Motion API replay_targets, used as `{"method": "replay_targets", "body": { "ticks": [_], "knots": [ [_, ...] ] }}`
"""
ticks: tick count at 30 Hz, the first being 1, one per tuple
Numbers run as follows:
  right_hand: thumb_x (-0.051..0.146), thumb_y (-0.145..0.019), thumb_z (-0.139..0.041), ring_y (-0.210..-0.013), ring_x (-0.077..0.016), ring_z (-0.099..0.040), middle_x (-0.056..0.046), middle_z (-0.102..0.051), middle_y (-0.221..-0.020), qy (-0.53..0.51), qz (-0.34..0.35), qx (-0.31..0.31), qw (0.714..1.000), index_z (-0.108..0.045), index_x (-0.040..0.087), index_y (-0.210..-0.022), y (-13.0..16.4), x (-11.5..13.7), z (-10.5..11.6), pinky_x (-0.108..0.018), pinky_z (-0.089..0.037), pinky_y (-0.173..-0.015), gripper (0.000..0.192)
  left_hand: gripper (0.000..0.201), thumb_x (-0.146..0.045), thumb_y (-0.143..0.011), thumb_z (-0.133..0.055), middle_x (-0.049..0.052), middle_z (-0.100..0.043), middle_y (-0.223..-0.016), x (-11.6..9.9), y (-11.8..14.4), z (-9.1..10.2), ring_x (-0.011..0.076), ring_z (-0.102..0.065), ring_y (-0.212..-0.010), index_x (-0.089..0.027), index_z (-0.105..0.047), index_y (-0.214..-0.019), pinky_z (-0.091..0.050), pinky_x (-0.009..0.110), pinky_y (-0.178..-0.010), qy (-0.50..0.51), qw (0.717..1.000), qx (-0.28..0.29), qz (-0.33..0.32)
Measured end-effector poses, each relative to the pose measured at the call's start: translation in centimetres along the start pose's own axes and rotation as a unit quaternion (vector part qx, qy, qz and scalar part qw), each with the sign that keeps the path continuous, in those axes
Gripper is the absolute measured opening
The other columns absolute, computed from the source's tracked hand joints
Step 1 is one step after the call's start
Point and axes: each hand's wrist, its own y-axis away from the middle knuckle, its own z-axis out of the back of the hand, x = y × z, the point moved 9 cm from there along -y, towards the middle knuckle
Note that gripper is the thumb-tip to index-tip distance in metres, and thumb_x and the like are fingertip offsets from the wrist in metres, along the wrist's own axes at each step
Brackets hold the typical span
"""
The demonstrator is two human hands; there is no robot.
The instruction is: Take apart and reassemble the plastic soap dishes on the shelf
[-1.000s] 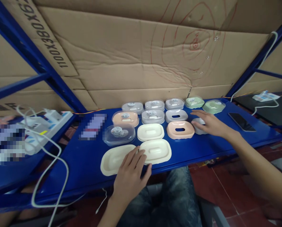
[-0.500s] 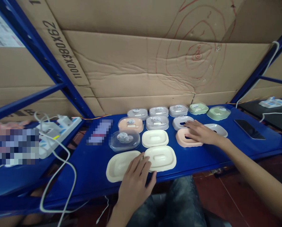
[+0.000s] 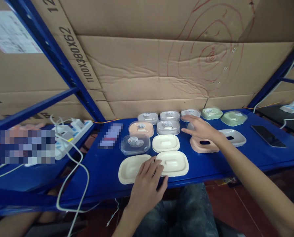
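your right hand [image 3: 202, 130], fingers spread, reaches over the pink tray [image 3: 204, 145]; your left hand [image 3: 148, 182], fingers apart, could nudge the cream tray [image 3: 130, 168] off the shelf edge [image 3: 97, 192].

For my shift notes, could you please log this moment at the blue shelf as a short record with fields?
surface: blue shelf
left hand: flat, fingers on two cream trays, at the front edge
right hand: open, reaching over the grey tray, behind the pink tray
back row: lidded grey boxes and green boxes
right end: phone
left end: power strip with white cable
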Motion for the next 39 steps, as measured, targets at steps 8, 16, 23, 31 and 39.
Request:
{"method": "replay_targets", "body": {
  "ticks": [8, 16, 23, 31, 39],
  "knots": [
    [0.046, -0.081, -0.092, -0.135, -0.049, -0.063, -0.025, -0.064, -0.147, 0.018, 0.022, 0.112, 0.993, -0.064, 0.017, -0.152, -7.2, 2.7, -5.2, -0.061, -0.053, -0.113, 0.081, 0.018, -0.022, -0.104, -0.063, 0.016, -0.077, -0.131, -0.1, 0.1, -0.4, 0.0394, -0.068, -0.137, -0.017, -0.066, -0.121, -0.062, 0.057, -0.111, -0.022, 1.0, 0.014, -0.005],
    [0.057, -0.073, -0.095, -0.134, -0.0434, -0.064, -0.022, -0.06, -0.147, -0.019, -0.038, 0.144, 0.989, -0.057, 0.016, -0.157, -7.7, 1.1, -5.7, -0.052, -0.054, -0.113, 0.101, 0.019, -0.022, -0.103, -0.064, 0.016, -0.076, -0.132, -0.6, -0.6, -1.1, 0.042, -0.066, -0.139, -0.015, -0.068, -0.121, -0.062, 0.059, -0.11, -0.021, 0.999, 0.032, -0.015],
    [0.056, -0.075, -0.094, -0.129, -0.0418, -0.068, -0.022, -0.066, -0.143, -0.032, -0.037, 0.084, 0.995, -0.058, 0.014, -0.156, -6.8, 1.5, -5.2, -0.051, -0.056, -0.11, 0.098, 0.03, -0.033, -0.105, -0.065, 0.022, -0.07, -0.147, -1.5, -0.8, -0.8, 0.0461, -0.061, -0.145, -0.014, -0.071, -0.128, -0.055, 0.067, -0.117, -0.049, 0.998, 0.031, -0.039],
    [0.054, -0.074, -0.095, -0.123, -0.038, -0.074, -0.017, -0.077, -0.137, -0.12, -0.042, -0.049, 0.991, -0.076, 0.018, -0.138, -5.4, 0.8, -1.2, -0.054, -0.056, -0.113, 0.076, 0.073, -0.056, -0.105, -0.067, 0.026, -0.044, -0.175, -2.2, -3.1, -3.8, 0.0527, -0.034, -0.166, -0.013, -0.053, -0.163, -0.042, 0.074, -0.128, -0.007, 0.995, 0.093, -0.038],
    [0.063, -0.069, -0.098, -0.127, -0.0351, -0.075, -0.012, -0.079, -0.14, -0.361, -0.139, -0.139, 0.912, -0.08, 0.022, -0.132, -1.6, -2.3, 1.6, -0.054, -0.059, -0.115, 0.077, 0.056, -0.048, -0.105, -0.064, 0.029, -0.054, -0.167, -1.8, -3.6, -4.4, 0.0531, -0.048, -0.157, -0.011, -0.065, -0.147, -0.044, 0.074, -0.126, -0.023, 0.996, 0.082, -0.024]
  ]
}}
